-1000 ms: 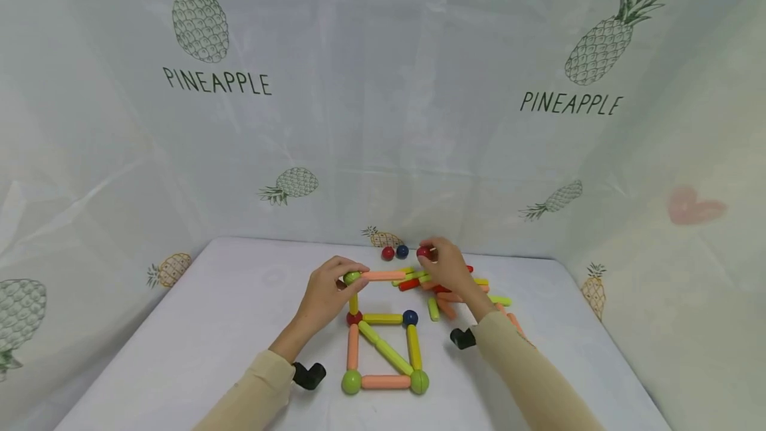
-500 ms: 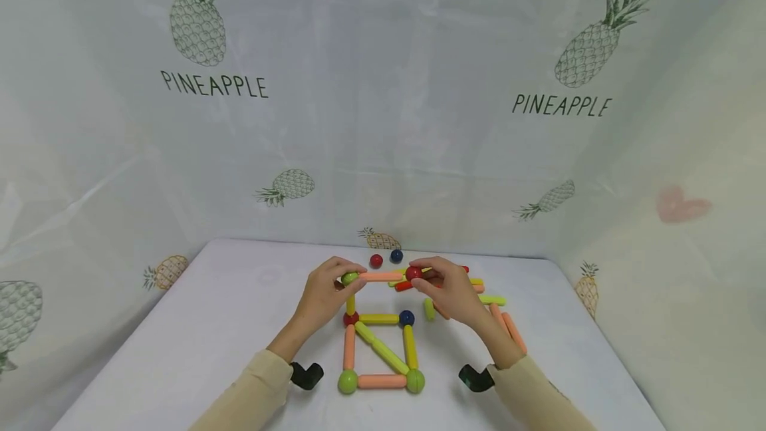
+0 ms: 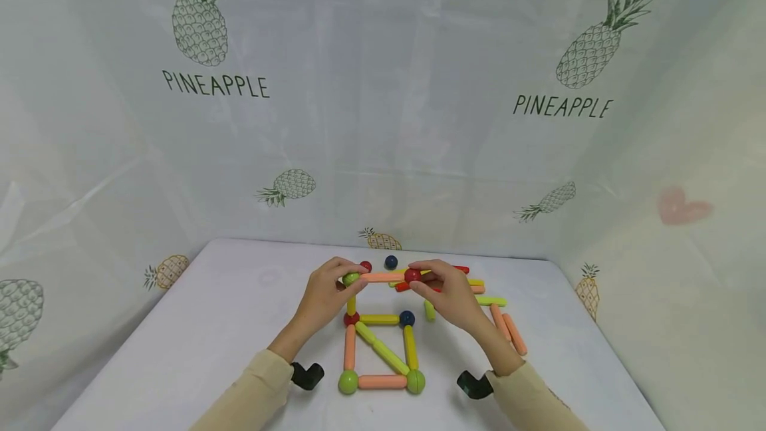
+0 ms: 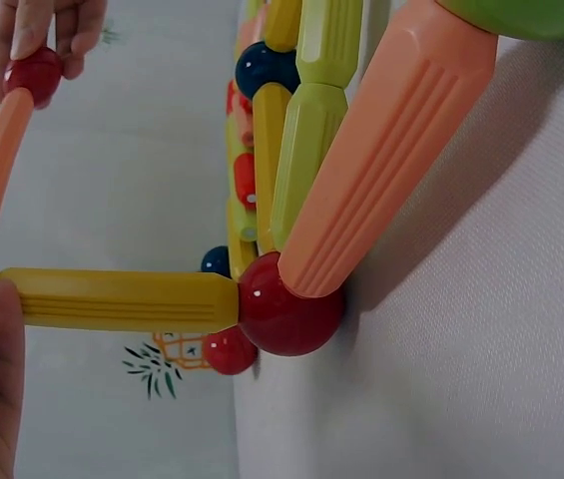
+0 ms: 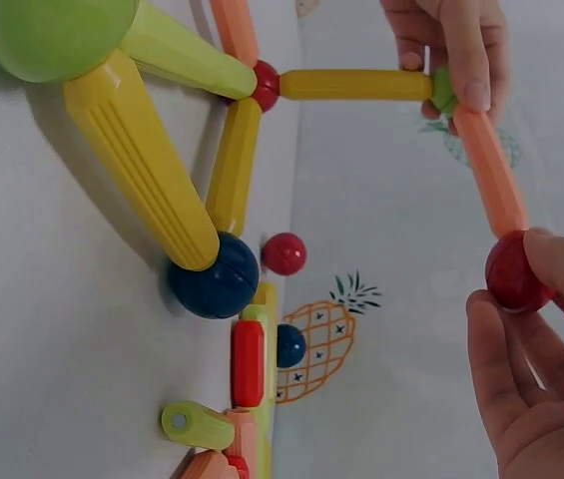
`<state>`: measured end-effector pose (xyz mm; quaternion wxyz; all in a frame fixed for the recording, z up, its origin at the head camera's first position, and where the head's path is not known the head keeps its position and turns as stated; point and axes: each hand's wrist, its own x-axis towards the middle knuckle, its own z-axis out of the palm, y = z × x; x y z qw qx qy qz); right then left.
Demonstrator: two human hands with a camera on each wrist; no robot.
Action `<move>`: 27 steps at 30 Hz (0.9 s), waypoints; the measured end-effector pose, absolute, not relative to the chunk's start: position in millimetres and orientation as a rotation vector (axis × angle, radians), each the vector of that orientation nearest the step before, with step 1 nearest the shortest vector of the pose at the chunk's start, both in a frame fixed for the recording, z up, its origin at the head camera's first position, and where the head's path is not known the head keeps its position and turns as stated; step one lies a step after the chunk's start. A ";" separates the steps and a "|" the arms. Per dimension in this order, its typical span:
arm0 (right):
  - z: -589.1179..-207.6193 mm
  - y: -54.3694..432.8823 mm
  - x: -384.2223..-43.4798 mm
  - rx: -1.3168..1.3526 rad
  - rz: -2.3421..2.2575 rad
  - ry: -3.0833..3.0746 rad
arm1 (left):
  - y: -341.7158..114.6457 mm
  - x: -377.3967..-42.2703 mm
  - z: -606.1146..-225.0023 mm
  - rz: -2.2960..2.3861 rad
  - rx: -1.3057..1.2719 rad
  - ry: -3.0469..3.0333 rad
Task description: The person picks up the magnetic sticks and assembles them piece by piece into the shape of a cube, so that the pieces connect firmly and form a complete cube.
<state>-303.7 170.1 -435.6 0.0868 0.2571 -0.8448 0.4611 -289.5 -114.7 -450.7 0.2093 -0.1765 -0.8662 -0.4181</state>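
Note:
My left hand (image 3: 323,292) pinches a green ball (image 3: 350,279) on top of an upright yellow stick (image 4: 127,299). That stick rises from a red corner ball (image 4: 291,304) of a frame lying flat on the table. From the green ball an orange stick (image 3: 384,277) runs level to the right. At its far end is a red ball (image 5: 517,271), touching the stick and pinched between thumb and fingers of my right hand (image 3: 450,292). The flat frame is a square of orange and yellow sticks with a light green diagonal (image 3: 383,349) and a blue corner ball (image 3: 407,318).
Behind the raised stick lie a loose red ball (image 5: 283,253) and a loose blue ball (image 3: 391,262). A pile of red, yellow, green and orange sticks (image 3: 491,300) is partly hidden by my right hand. A pineapple-print sheet (image 3: 383,118) hangs behind the table (image 3: 239,324).
My right hand has brought the red ball left and towards me to the orange stick's free end. The loose red and blue balls have rolled left. My left hand stays put.

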 end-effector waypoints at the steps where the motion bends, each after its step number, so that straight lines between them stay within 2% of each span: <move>1: -435.3 170.0 -303.4 0.763 1.378 -2.516 | -114.7 -289.4 -450.6 -1.161 -0.492 -2.412; 14: -438.0 170.7 -300.5 0.635 1.438 -2.527 | -114.0 -294.0 -443.3 -0.904 -0.578 -2.510; 22: -438.8 174.7 -300.0 0.689 1.519 -2.489 | -115.4 -297.4 -441.5 -0.890 -0.612 -2.542; 27: -439.2 175.8 -299.7 0.688 1.539 -2.474 | -110.5 -299.9 -434.2 -0.844 -0.721 -2.546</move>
